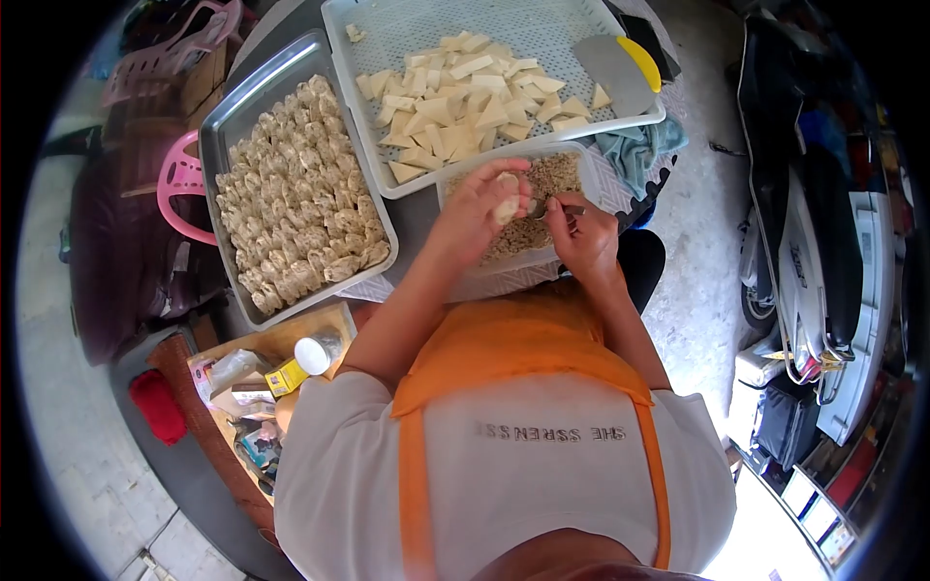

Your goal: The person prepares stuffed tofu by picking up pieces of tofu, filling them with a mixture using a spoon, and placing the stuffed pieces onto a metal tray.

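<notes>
From my distant seat I see both bare hands over a translucent rectangular plastic tub (pixel 528 259) of crumbly brown mixture (pixel 509 242). The left hand (pixel 472 218) has a half-closed grip, fingers curled loosely around a small pale, soft-looking piece (pixel 506 201) above the tub. The right hand (pixel 591 237) has a nearly closed grip, thumb and fingers pinching a slim utensil (pixel 572 209); its tip is too small for me to make out.

As I judge it, the pale piece wants a light cradle, support beneath and no squeeze, since it could split. I would work the utensil in short, gentle strokes, press crumbs inward rather than against a thin wall, and hold both hands low over the tub so that spills land back in it.

Beyond the tub, a white perforated plastic tray (pixel 387 29) carries heaped pale triangular pieces, with a grey scraper with a yellow handle (pixel 620 82) at its right side. To the left, a grey metal tray (pixel 242 116) on the table (pixel 412 221) bears close rows of lumpy beige pieces. A teal cloth (pixel 635 155) lies right of the tub.
</notes>
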Demonstrator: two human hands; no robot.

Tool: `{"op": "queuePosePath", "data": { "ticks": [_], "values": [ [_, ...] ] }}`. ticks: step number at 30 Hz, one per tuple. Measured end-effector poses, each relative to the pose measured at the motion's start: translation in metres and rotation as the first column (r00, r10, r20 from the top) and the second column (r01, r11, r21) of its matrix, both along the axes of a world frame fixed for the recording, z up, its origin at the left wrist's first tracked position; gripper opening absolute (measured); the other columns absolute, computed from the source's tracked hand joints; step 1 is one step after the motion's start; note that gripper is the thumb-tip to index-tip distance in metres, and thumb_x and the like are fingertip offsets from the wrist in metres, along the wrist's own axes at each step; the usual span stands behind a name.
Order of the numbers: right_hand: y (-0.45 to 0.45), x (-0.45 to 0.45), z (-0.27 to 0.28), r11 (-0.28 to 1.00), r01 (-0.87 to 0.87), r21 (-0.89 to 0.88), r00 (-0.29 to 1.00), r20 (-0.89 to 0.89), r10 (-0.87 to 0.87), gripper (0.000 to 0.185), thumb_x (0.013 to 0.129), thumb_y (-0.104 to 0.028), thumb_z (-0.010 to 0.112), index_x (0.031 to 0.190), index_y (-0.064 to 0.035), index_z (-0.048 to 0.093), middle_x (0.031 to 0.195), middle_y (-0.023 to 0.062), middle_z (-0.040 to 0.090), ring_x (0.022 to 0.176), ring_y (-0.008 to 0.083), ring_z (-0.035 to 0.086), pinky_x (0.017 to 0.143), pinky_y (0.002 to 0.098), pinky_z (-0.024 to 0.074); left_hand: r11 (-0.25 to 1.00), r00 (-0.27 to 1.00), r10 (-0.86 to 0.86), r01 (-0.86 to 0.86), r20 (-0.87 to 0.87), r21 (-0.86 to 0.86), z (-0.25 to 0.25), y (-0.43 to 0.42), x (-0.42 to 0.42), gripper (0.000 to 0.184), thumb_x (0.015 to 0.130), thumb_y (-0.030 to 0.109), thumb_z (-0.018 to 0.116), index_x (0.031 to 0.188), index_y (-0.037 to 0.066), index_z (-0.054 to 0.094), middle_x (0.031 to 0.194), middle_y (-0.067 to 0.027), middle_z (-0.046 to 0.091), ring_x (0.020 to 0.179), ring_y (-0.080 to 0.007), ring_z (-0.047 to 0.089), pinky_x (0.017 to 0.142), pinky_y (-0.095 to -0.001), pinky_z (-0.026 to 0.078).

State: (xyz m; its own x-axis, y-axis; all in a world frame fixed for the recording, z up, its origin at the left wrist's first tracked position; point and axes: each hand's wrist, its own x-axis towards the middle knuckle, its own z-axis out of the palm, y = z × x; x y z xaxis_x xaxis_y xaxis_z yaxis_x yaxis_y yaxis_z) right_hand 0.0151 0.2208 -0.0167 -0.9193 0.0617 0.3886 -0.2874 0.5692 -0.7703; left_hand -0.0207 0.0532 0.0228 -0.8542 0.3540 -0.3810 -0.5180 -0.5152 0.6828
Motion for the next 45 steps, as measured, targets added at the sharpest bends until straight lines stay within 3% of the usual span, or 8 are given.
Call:
{"op": "queuePosePath", "data": {
  "ticks": [8,11,14,17,29,35,38,45],
  "values": [
    [-0.001,0.000,-0.001,1.000,-0.003,0.011,1.000,-0.005,0.003,0.006,0.082,-0.010,0.068,0.083,-0.0039,0.066,0.058,0.0077,0.063,0.048,0.0170,0.062,0.046,0.0273,0.0471,0.799,0.953,-0.293,0.288,-0.077,0.528,-0.049,-0.027,-0.011,0.033,0.097,0.038,0.049,0.078,0.011,0.052,0.068,0.0001,0.049,0.049,-0.0083,0.042,0.037,-0.0196,0.027],
    [-0.001,0.000,-0.001,1.000,-0.007,0.009,1.000,-0.004,0.007,0.006,0.082,-0.009,0.068,0.082,-0.0036,0.066,0.058,0.0077,0.062,0.048,0.0169,0.062,0.046,0.0274,0.0469,0.642,0.927,-0.322,0.362,-0.191,0.676,-0.067,-0.031,-0.015,0.033,0.097,0.038,0.048,0.087,0.007,0.056,0.076,-0.0047,0.053,0.062,-0.0136,0.051,0.045,-0.0234,0.038],
    [-0.001,-0.001,-0.001,1.000,-0.003,0.020,1.000,-0.015,0.003,0.006,0.082,-0.009,0.068,0.082,-0.0036,0.066,0.057,0.0076,0.062,0.047,0.0172,0.062,0.046,0.0274,0.0467,0.983,0.992,0.028,-0.050,0.126,0.177,-0.018,-0.007,0.000,0.031,0.099,0.034,0.046,0.094,0.005,0.055,0.080,-0.0078,0.055,0.073,-0.0172,0.056,0.059,-0.0272,0.047],
    [-0.001,0.000,0.000,1.000,0.006,0.029,1.000,-0.016,-0.005,0.006,0.082,-0.009,0.069,0.082,-0.0033,0.066,0.056,0.0075,0.062,0.047,0.0174,0.061,0.046,0.0274,0.0464,0.998,1.000,0.016,-0.016,0.011,0.058,-0.006,0.003,-0.001,0.029,0.099,0.031,0.045,0.098,0.004,0.054,0.084,-0.0082,0.056,0.081,-0.0182,0.057,0.071,-0.0308,0.049],
    [0.002,0.005,0.006,0.997,-0.042,-0.058,0.999,0.028,0.044,0.010,0.090,-0.003,0.060,0.087,0.0052,0.064,0.066,0.0088,0.067,0.055,0.0106,0.064,0.049,0.0224,0.0496,0.963,0.986,-0.123,0.092,0.111,0.255,-0.023,-0.021,-0.004,0.037,0.098,0.034,0.046,0.070,0.010,0.043,0.059,0.0002,0.041,0.044,-0.0089,0.033,0.037,-0.0236,0.021],
    [-0.008,0.011,0.021,0.947,0.010,-0.322,0.984,0.170,0.048,0.015,0.088,-0.006,0.061,0.081,0.0066,0.065,0.073,0.0095,0.067,0.057,0.0131,0.064,0.050,0.0246,0.0500,0.991,0.991,0.079,-0.067,-0.104,0.112,-0.029,0.000,-0.002,0.020,0.098,0.023,0.044,0.095,0.006,0.054,0.083,-0.0071,0.058,0.075,-0.0169,0.058,0.068,-0.0294,0.050],
    [-0.009,0.009,0.021,0.814,0.114,-0.569,0.937,0.335,0.102,0.016,0.092,-0.007,0.058,0.085,0.0062,0.063,0.072,0.0087,0.066,0.057,0.0132,0.064,0.051,0.0241,0.0502,0.990,0.953,-0.060,0.018,-0.297,-0.140,-0.039,-0.004,0.000,0.020,0.094,0.012,0.049,0.112,0.003,0.051,0.109,-0.0122,0.060,0.105,-0.0201,0.056,0.092,-0.0354,0.046],
    [0.015,0.003,0.040,0.748,0.147,-0.647,0.972,0.235,0.012,0.015,0.095,-0.009,0.053,0.092,0.0033,0.060,0.071,0.0097,0.066,0.054,0.0121,0.061,0.051,0.0221,0.0490,0.904,0.876,-0.174,-0.038,-0.450,-0.425,-0.032,-0.001,0.006,0.039,0.083,0.000,0.063,0.119,0.004,0.049,0.118,-0.0077,0.058,0.109,-0.0138,0.054,0.087,-0.0278,0.047]
  ]
}}
